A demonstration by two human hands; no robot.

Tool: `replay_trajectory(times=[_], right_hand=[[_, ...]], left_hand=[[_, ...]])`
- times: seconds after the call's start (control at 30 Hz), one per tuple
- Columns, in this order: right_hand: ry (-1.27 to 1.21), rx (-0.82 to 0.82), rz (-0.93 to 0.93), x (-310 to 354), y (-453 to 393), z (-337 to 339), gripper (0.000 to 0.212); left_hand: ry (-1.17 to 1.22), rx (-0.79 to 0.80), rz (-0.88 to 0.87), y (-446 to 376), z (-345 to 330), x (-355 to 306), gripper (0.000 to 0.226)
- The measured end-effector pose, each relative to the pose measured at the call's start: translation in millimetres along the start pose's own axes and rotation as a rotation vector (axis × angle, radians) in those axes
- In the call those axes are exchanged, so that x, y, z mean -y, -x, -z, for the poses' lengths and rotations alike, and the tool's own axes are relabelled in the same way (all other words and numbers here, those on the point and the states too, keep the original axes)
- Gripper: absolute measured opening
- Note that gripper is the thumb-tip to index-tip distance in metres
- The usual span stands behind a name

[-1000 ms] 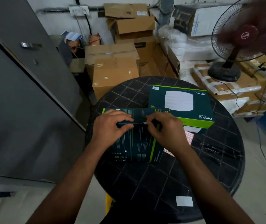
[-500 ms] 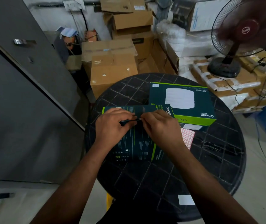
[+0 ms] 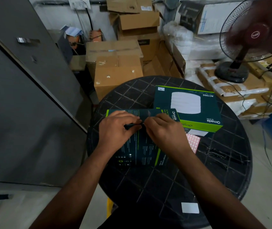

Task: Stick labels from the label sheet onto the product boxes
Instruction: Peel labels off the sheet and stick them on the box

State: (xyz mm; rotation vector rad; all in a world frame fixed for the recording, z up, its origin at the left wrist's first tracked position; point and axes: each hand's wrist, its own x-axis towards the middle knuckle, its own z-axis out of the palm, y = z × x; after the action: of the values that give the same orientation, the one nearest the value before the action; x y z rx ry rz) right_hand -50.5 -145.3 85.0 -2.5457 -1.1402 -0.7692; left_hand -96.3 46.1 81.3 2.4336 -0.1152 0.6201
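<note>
Left hand [image 3: 118, 129] sits on the near dark-green product box [image 3: 140, 146], fingers curled over the box's upper edge, thumb tucked under and pinching that edge. Right hand [image 3: 162, 132] right beside it, fingertips [image 3: 146, 123] meeting the left hand's at the same edge, fingers bent and pressed together as if pinching something small; can't tell if a label is between them, too small and hidden. Near box lies on the round black table [image 3: 214, 162], tilted up a bit at the far edge, printed back side facing up, lime-green stripe along its right side, "Omada" text on the top flap. Second product box [image 3: 188, 108] lies flat farther back and to the right, white device picture on top, "AC1350" printed, small white label at its far-left corner; its near-left corner touches or overlaps the near box. Label sheet [image 3: 192, 142] with a red-bordered grid lies flat on the table just right of the right wrist, partly tucked under the second box's near edge. White paper square [image 3: 189, 207] on the table near the front rim. Behind the table: stacked cardboard cartons [image 3: 117, 73], white wrapped bundles, a standing fan [image 3: 254, 35] with blades blurred at upper right. Grey metal cabinet [image 3: 24, 96] fills the left side.
</note>
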Motion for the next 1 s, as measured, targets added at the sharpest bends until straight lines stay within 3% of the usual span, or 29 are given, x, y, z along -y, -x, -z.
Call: replay_trajectory(times=[0.2, 0.37, 0.83, 1.0], right_hand=[[-0.010, 0.000, -0.003, 5.5, 2.3, 2.6, 0.024], [-0.137, -0.039, -0.187, 6.6, -1.1, 5.6, 0.021], [0.017, 0.040, 0.001, 11.4, 3.5, 7.6, 0.026], [-0.209, 0.068, -0.098, 3.5, 5.1, 21.4, 0.027]], left_hand=[[0.012, -0.007, -0.003, 0.5, -1.5, 1.1, 0.015], [0.009, -0.003, 0.010, 2.4, -0.6, 0.3, 0.014], [0.012, -0.010, 0.014, 7.5, -1.0, 0.8, 0.015], [0.012, -0.026, 0.013, 7.4, 0.3, -2.0, 0.013]])
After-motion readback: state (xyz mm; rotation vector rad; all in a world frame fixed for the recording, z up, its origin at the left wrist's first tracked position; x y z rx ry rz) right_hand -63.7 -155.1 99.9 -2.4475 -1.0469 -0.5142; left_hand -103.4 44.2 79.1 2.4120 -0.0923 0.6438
